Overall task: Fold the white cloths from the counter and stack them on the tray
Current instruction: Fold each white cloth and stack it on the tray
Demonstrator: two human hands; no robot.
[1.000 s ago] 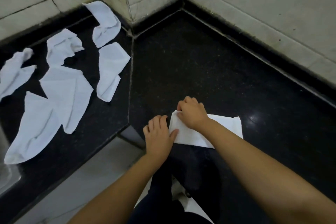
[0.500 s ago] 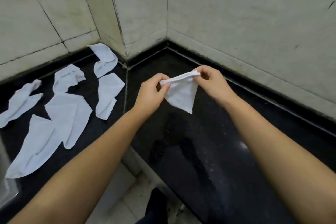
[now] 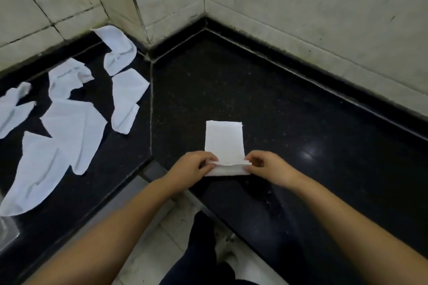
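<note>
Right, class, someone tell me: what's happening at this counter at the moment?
A person is folding a white cloth on a black counter. The left hand and right hand each pinch a corner of its near edge, which is lifted and doubled over; the rest lies flat. To the left, six or so unfolded cloths lie crumpled and loose on the counter. No tray of folded cloths can be seen, so most of the job remains.

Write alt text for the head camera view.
Two bare hands, left hand and right hand, pinch the near edge of a white cloth lying flat on a black counter, starting a fold. Several unfolded white cloths lie scattered on the counter to the left, below tiled walls.
</note>
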